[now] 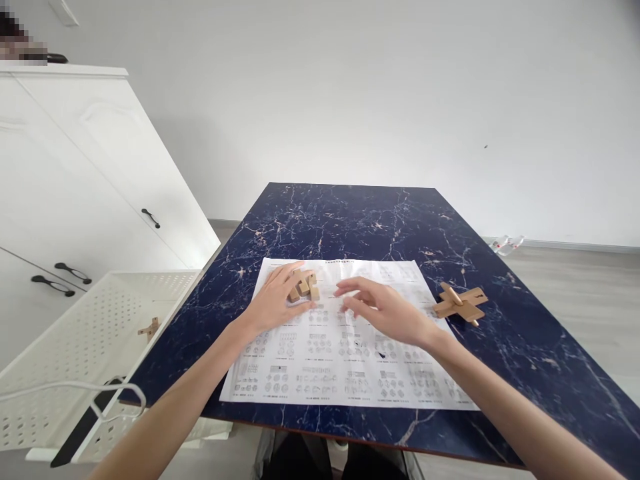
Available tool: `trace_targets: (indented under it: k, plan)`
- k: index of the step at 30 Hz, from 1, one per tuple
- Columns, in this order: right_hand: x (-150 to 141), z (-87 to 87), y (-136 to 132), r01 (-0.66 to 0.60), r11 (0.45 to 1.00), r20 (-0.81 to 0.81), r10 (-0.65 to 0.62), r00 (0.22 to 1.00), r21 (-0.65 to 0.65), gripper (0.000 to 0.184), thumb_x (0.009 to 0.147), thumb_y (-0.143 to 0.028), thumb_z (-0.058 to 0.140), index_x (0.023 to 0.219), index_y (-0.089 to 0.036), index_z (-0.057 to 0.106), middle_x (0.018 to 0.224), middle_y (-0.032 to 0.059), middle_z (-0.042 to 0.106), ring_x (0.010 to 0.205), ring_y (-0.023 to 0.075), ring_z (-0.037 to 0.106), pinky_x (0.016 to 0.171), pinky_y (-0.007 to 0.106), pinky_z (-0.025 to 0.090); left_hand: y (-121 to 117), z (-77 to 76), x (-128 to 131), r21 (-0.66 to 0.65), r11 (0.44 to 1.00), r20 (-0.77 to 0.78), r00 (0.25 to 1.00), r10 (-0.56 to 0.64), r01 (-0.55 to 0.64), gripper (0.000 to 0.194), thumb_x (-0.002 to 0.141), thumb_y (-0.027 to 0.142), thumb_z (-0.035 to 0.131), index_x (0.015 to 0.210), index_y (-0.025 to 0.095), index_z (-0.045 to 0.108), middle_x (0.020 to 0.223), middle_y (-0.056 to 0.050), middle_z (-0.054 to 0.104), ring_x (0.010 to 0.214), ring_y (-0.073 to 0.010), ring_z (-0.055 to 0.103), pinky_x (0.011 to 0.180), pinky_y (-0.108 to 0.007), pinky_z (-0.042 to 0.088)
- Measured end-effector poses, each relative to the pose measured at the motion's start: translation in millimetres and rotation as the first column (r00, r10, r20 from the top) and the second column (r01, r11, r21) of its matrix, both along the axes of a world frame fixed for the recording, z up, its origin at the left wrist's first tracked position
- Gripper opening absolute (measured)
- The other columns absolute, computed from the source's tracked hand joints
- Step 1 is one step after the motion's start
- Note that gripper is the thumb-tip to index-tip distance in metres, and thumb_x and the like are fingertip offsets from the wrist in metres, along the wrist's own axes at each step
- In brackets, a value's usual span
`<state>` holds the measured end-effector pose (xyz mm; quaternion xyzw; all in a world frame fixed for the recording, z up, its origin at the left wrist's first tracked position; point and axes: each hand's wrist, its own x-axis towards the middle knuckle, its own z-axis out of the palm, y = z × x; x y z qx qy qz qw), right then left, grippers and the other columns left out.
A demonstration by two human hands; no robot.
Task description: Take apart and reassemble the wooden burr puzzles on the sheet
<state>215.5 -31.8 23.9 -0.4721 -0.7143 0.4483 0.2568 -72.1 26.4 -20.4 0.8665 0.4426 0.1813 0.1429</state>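
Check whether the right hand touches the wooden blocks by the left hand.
Apart: the head view shows paper between the right hand and the blocks.

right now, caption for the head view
Left hand cupped around small wooden blocks on a printed sheet, right hand hovering nearby, wooden cross-shaped puzzle to the right.

Sheet [325, 347] on table [340, 220], toward near edge. Blocks [304, 287] on sheet, left of its middle, nearer far edge. Puzzle [460, 304] on table, right beside sheet. Basket [130, 303] left of table, small piece [149, 329] inside. Cord [75, 385] across basket's near part. Cabinet [90, 153] behind basket, left. Wall [325, 100] behind table.
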Motion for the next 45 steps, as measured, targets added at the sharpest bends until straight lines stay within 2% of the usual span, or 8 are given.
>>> trace_targets:
  k: [8,13,18,24,28,32,36,45]
  plan:
    - [73,-4.7,-102,0.145,0.988,0.04,-0.143,0.989,-0.044,0.04,0.11,-0.059,0.052,0.121,-0.026,0.072,0.097,0.0078,0.081,0.093,0.0254,0.078,0.083,0.039,0.062,3,-3.7,10,0.091,0.995,0.032,0.999,0.035,-0.038,0.041,0.103,0.05,0.06,0.134,0.025,0.063,0.139,-0.011,0.067,0.132,-0.0341,0.061,0.115,-0.052,0.05]
    - [122,-22.9,-123,0.36,0.917,0.135,-0.383,0.914,0.171,0.039,0.105,-0.061,0.058,0.115,-0.027,0.076,0.091,0.0098,0.082,0.082,0.0278,0.079,0.061,0.033,0.059,8,-9.3,-5,0.182,0.965,0.048,0.981,0.185,-0.191,0.038,0.103,0.046,0.055,0.128,0.019,0.058,0.134,-0.017,0.062,0.126,-0.0365,0.058,0.114,-0.059,0.046]
    - [152,-33.7,-126,0.506,0.814,0.152,-0.56,0.814,0.286,0.039,0.103,-0.061,0.06,0.114,-0.027,0.077,0.097,0.0114,0.084,0.082,0.0297,0.082,0.058,0.032,0.062,17,-16.9,-22,0.229,0.925,0.053,0.953,0.299,-0.303,0.036,0.102,0.043,0.053,0.128,0.019,0.057,0.132,-0.018,0.06,0.124,-0.0378,0.055,0.113,-0.062,0.044]
    - [128,-35.7,-124,0.402,0.877,0.16,-0.45,0.878,0.262,0.036,0.105,-0.057,0.057,0.105,-0.028,0.077,0.084,0.0061,0.08,0.072,0.0239,0.077,0.061,0.03,0.059,14,-10.3,-24,0.26,0.907,0.056,0.943,0.328,-0.331,0.047,0.1,0.045,0.056,0.137,0.016,0.054,0.142,-0.023,0.053,0.135,-0.0432,0.051,0.117,-0.067,0.041]
    - [102,-38.3,-115,0.3,0.929,0.123,-0.33,0.936,0.216,0.033,0.108,-0.051,0.054,0.104,-0.027,0.076,0.08,0.0043,0.078,0.072,0.0226,0.075,0.066,0.031,0.059,3,11.9,1,0.271,0.948,0.057,0.986,0.158,-0.167,0.048,0.104,0.045,0.055,0.147,0.024,0.05,0.157,-0.016,0.049,0.151,-0.0361,0.044,0.124,-0.056,0.041]
    - [80,-38.2,-88,0.218,0.961,0.091,-0.236,0.967,0.171,0.032,0.11,-0.046,0.051,0.106,-0.025,0.074,0.082,0.0052,0.078,0.074,0.0231,0.075,0.068,0.034,0.058,-4,27.3,42,0.111,0.985,-0.014,0.991,-0.134,0.135,0.035,0.11,0.045,0.047,0.135,0.024,0.062,0.141,-0.01,0.064,0.109,-0.0258,0.072,0.094,-0.041,0.059]
    - [62,-40.0,-55,0.168,0.967,0.094,-0.188,0.978,0.189,0.03,0.11,-0.043,0.049,0.101,-0.024,0.071,0.083,0.0041,0.078,0.064,0.02,0.069,0.065,0.034,0.054,-1,18.3,67,0.045,0.968,-0.061,0.968,-0.242,0.245,0.029,0.109,0.045,0.051,0.115,0.022,0.068,0.082,0.0,0.072,0.056,-0.0154,0.061,0.059,-0.03,0.046]
    - [46,-61.4,-51,0.161,0.904,0.179,-0.248,0.952,0.396,0.027,0.111,-0.037,0.048,0.104,-0.023,0.071,0.092,0.0068,0.081,0.074,0.0236,0.074,0.068,0.034,0.051,-1,-6.1,62,0.051,0.966,0.031,0.966,-0.257,0.255,0.028,0.107,0.039,0.053,0.089,0.021,0.064,0.063,0.004,0.064,0.052,-0.0124,0.058,0.055,-0.026,0.039]
